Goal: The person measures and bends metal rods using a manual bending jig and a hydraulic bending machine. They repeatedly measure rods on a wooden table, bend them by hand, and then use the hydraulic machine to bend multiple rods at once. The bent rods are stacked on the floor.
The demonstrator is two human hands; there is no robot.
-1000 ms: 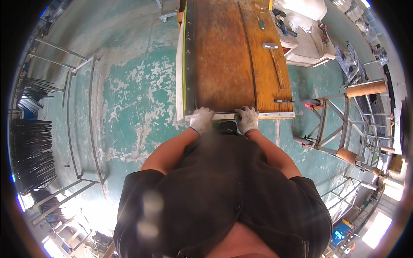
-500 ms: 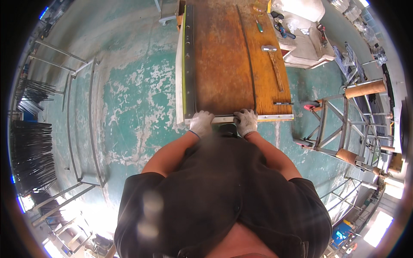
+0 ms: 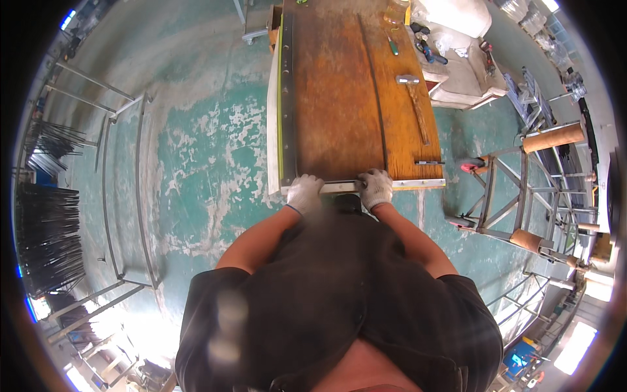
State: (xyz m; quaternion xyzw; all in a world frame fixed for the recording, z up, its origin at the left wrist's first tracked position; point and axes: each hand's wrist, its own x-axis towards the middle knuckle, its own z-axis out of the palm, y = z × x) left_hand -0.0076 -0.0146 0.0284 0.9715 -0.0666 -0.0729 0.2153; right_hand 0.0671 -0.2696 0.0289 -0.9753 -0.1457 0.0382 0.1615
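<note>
At the near edge of a worn brown wooden workbench (image 3: 339, 98), both my hands wear pale knit gloves. My left hand (image 3: 304, 192) curls its fingers over the near left corner. Farther right along this edge, my right hand (image 3: 375, 187) is bent the same way. Both grip what looks like the near side of a thin dark frame; its long right bar (image 3: 375, 85) runs away from me across the bench. Its left side is hard to tell from the dark metal strip with holes (image 3: 287, 98). My fingertips and the undersides of my grip are hidden.
Right of the frame lie a wooden-handled hammer (image 3: 415, 108), a green-handled screwdriver (image 3: 392, 46) and a small dark pen-like tool (image 3: 429, 163). A pale metal strip (image 3: 418, 184) edges the bench. Beyond stands a stained sofa (image 3: 460, 85) holding power tools. Metal racks (image 3: 140, 189) flank both sides.
The bench sits slightly lower in view, and more of its far end shows. Both hands keep their places at the near edge, their fingers still curled.
</note>
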